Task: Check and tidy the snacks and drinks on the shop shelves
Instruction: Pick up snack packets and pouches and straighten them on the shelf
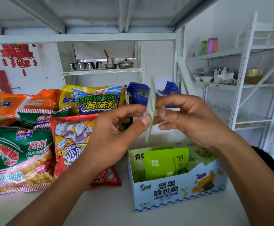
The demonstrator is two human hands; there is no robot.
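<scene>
1. Sachet [151, 110] stands edge-on between both hands, long axis near upright, lower tip hanging just above the box [178, 191].
2. Left hand [116, 132]: thumb and forefinger pinch the sachet's left face; fingers [145, 120] closed on it.
3. Right hand [191, 118]: fingers pinch the right face, equally near.
4. Box sits straight below the fingers on the shelf [113, 207], a green pouch [165, 162] upright inside. Likely move: lower the sachet in.

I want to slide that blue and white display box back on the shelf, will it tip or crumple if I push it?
The display box looks like thin card with a low cut-out front, so its walls may flex. It seems light, holding a green pouch, so it probably slides easily. Pushing low should keep it from tipping.
</scene>
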